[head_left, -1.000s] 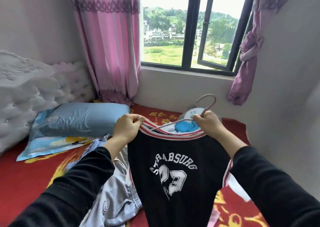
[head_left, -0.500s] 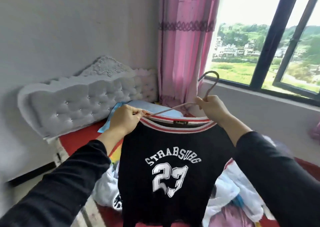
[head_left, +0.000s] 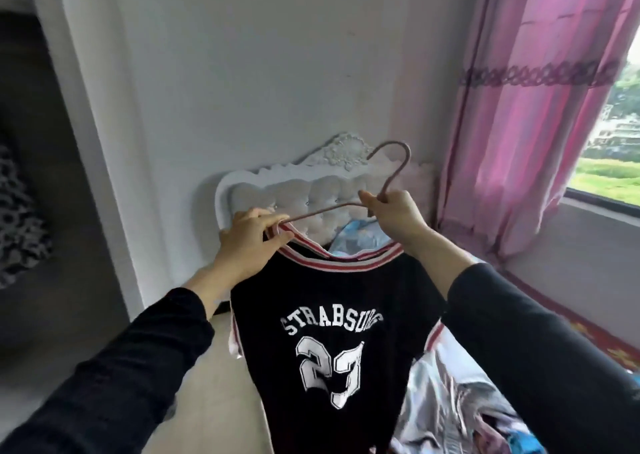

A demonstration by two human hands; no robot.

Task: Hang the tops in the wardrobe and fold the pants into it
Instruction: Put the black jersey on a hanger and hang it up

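At centre frame, the left hand [head_left: 251, 242] pinches the black jersey [head_left: 332, 336] collar while the right hand [head_left: 394, 216] grips the hanger [head_left: 394, 176] neck, bed headboard [head_left: 311, 194] behind.

Soft daylight pours in from the window [head_left: 620, 148] at right — overexposed there; left edge dim, smeared with motion blur, wide-angle bending the walls.

a bedroom in a home: a white padded headboard [head_left: 311, 194] stands against the plain wall, a bed with a red cover [head_left: 595, 339] and loose clothes [head_left: 450, 394] lies beside a window [head_left: 613, 169] with pink curtains [head_left: 512, 124], and an open wardrobe [head_left: 45, 90] is at the left.
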